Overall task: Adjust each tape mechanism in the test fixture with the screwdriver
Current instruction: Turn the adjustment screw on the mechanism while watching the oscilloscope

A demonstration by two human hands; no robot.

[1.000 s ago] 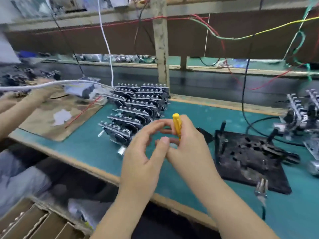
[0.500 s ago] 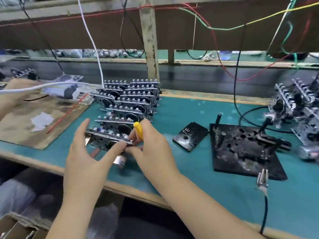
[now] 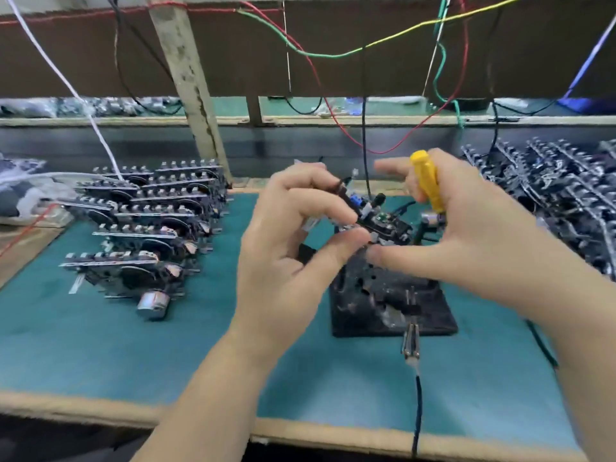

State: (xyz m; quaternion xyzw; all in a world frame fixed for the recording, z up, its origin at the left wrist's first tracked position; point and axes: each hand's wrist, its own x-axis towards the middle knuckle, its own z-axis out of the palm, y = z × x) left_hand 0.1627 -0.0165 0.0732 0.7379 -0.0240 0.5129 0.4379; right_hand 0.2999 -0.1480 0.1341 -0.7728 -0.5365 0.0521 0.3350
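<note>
So one tape mechanism (image 3: 373,218) just came off the left stack (image 3: 146,225) and now sits over the black test fixture (image 3: 390,301), mid-worktop (image 3: 100,345). Left hand (image 3: 286,248) pinches it, right hand (image 3: 466,235) steadies it while gripping the yellow screwdriver (image 3: 426,185). Seating it looks next, no adjusting yet.

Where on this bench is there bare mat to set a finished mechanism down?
Bare mat lies along the near edge, in front of the left stack, and between that stack and the fixture. Right of the fixture a cable crosses the mat. The far right is crowded with a pile of mechanisms.
</note>
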